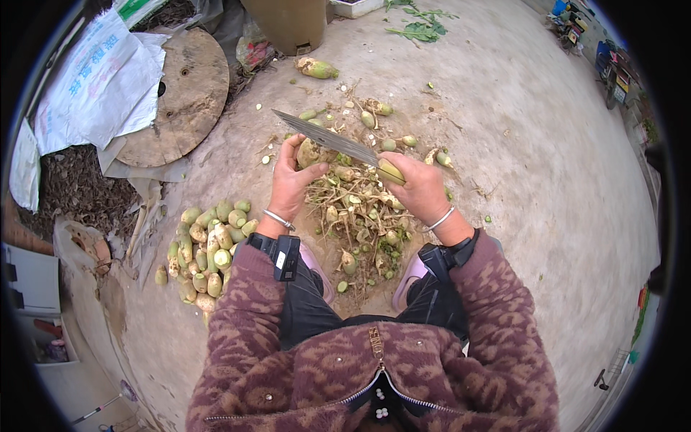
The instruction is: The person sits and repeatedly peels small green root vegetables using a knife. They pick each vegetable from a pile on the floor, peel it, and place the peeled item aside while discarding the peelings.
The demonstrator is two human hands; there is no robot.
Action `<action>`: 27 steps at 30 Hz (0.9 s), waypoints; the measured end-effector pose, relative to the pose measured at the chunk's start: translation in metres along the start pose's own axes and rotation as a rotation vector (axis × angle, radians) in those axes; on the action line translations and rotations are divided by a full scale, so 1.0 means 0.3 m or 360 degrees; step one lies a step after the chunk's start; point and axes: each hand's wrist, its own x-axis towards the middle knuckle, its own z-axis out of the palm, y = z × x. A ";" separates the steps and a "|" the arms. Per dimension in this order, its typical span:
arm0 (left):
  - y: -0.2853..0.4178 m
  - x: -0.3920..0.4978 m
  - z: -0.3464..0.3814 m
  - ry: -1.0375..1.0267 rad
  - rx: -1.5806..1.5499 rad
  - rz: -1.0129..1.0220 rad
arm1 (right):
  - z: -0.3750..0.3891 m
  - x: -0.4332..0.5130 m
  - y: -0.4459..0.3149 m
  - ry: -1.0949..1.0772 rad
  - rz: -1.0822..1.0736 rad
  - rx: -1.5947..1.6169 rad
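My left hand (291, 181) holds a soil-stained green radish (314, 153), its fingers behind and its thumb in front. My right hand (415, 181) is closed around the yellowish handle of a large knife (332, 140). The broad blade points up and left and passes over the radish; whether it touches cannot be told. Below both hands, between two pink shoes, lies a heap of root trimmings (356, 205) with cut tops and small radish pieces. Left of my left forearm is a pile of trimmed green radishes (208, 243), several showing pale cut faces.
A whole radish (317, 68) lies ahead, near a large brown pot (289, 21). Round wooden board (194, 97) and white woven sacks (97, 81) are at the upper left, above dry leaves (81, 189). Green leaves (421, 31) lie at the top; motorcycles (615, 78) stand far right.
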 end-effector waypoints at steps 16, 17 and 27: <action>0.033 0.004 0.000 -0.0224 -0.0551 -0.0149 | 0.014 -0.062 0.182 -0.0574 0.0874 -0.0350; 0.030 -0.002 -0.004 -0.0135 -0.0578 -0.0275 | 0.013 -0.068 0.171 -0.0364 0.0711 -0.0245; -0.096 -0.002 -0.004 0.0106 -0.0702 -0.0282 | 0.038 0.014 0.009 -0.0078 -0.0232 -0.0388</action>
